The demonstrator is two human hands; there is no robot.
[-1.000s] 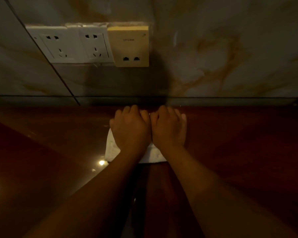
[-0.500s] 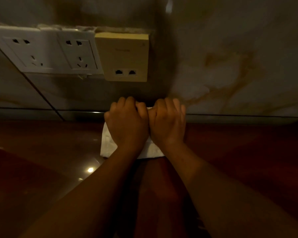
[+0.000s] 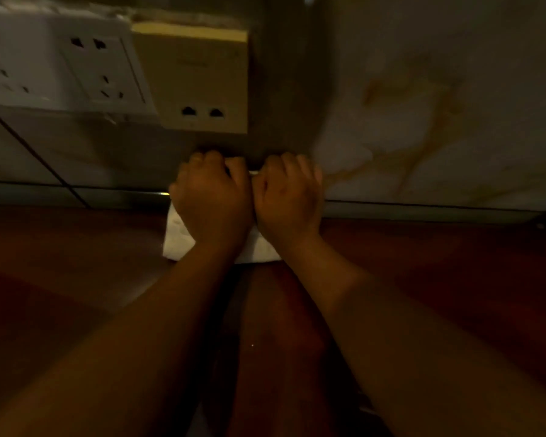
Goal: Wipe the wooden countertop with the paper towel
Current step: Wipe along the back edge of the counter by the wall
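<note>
Dark counter (image 3: pixel 76 294) met a marbled wall (image 3: pixel 423 74); left hand (image 3: pixel 213 201) and right hand (image 3: pixel 289 201), touching, had grips closed on the paper towel (image 3: pixel 177 241).

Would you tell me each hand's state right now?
Left hand: fingers curled, gripping the paper towel.
Right hand: fingers curled, gripping the same paper towel.

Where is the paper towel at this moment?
Mid-frame in the head view, the paper towel lies on the wooden countertop under the left hand and right hand, close to the wall below the beige socket.

Paper towel (image 3: pixel 177 244) mostly hidden (left socket (image 3: pixel 4 64) cropped).
</note>
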